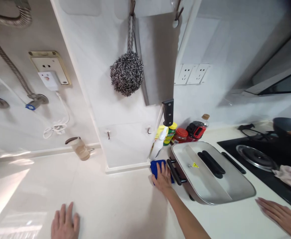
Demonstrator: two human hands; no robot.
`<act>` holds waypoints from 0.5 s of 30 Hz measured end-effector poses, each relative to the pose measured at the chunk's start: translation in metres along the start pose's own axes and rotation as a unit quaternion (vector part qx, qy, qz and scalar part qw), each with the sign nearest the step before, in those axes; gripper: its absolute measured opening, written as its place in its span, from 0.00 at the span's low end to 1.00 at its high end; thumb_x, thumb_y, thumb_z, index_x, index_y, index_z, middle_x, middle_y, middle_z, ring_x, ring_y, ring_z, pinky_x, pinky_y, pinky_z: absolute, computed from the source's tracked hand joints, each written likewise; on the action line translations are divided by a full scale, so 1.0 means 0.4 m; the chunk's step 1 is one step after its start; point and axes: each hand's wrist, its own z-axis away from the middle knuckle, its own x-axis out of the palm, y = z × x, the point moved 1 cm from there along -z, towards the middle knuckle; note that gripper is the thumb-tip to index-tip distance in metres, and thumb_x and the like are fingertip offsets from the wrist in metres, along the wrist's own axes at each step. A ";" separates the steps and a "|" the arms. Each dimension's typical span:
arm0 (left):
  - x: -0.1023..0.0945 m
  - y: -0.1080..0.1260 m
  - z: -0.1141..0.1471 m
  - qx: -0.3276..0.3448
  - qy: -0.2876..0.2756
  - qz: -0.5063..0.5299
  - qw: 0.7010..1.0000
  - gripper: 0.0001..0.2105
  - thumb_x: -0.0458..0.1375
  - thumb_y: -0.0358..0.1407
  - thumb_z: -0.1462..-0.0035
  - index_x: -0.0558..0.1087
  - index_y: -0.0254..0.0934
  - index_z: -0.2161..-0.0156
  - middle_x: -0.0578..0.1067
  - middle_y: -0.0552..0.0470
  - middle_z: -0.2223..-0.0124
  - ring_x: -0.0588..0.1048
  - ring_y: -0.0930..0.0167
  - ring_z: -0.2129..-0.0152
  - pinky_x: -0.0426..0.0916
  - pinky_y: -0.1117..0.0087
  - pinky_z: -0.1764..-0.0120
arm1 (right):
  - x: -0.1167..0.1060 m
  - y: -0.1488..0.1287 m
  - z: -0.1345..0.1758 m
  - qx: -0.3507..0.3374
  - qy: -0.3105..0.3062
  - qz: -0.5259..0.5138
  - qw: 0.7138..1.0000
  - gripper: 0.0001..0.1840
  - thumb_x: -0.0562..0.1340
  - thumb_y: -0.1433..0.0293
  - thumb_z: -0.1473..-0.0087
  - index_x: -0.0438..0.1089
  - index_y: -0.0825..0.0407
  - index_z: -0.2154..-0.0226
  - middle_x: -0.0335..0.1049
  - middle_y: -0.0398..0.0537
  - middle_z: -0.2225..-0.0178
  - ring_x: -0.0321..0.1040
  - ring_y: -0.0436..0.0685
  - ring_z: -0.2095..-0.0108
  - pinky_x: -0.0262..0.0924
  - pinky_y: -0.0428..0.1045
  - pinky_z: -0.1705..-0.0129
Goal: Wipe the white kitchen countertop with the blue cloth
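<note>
My right hand [162, 179] lies palm down with its fingers spread over a blue cloth [154, 168]. The cloth is on the white counter, against the foot of the wall corner; part of it is hidden under the hand. Just right of those fingers is the black side handle of a lidded electric pan [190, 162]. A white spray bottle [157, 146] stands behind the cloth. At the lower left, my left hand [65, 224] rests flat on the bare counter [110, 205], fingers a little apart, holding nothing.
Overhead hang a steel-wool ball [127, 73] and a cleaver [157, 59]. Jars and bottles [181, 135] crowd behind the pan. A pitcher [79, 148] stands at the left wall. On the right, another person's hand [282, 215] is near the pan; a pale cloth [289, 176] lies by the black cooktop [267, 176].
</note>
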 end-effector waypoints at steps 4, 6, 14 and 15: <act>0.002 -0.002 0.000 0.010 0.009 -0.007 1.000 0.33 0.37 0.48 0.37 0.62 0.32 0.35 0.56 0.37 0.30 0.49 0.51 0.32 0.49 0.48 0.34 | -0.007 -0.002 -0.002 0.013 -0.017 0.002 1.000 0.40 0.53 0.61 0.42 0.44 0.55 0.31 0.32 0.61 0.28 0.29 0.70 0.29 0.35 0.64 0.33; -0.001 0.001 0.002 0.010 0.013 -0.008 1.000 0.32 0.37 0.48 0.37 0.62 0.32 0.35 0.56 0.37 0.30 0.49 0.51 0.32 0.49 0.48 0.34 | -0.011 -0.012 0.027 0.023 -0.011 0.005 1.000 0.40 0.52 0.60 0.42 0.43 0.57 0.31 0.32 0.62 0.28 0.29 0.71 0.30 0.33 0.64 0.33; -0.017 0.021 0.014 0.007 0.026 -0.005 1.000 0.29 0.40 0.44 0.36 0.62 0.32 0.35 0.57 0.36 0.31 0.48 0.52 0.31 0.49 0.47 0.35 | -0.020 -0.142 0.247 -0.014 0.041 -0.023 0.999 0.42 0.49 0.57 0.40 0.41 0.62 0.31 0.32 0.70 0.29 0.28 0.78 0.30 0.31 0.72 0.34; -0.018 0.023 0.016 0.008 0.028 -0.004 1.000 0.29 0.40 0.44 0.36 0.63 0.31 0.35 0.58 0.36 0.31 0.48 0.52 0.31 0.49 0.47 0.34 | -0.022 -0.170 0.277 -0.029 0.047 -0.034 0.998 0.42 0.50 0.57 0.40 0.41 0.61 0.31 0.31 0.70 0.29 0.28 0.78 0.30 0.31 0.73 0.35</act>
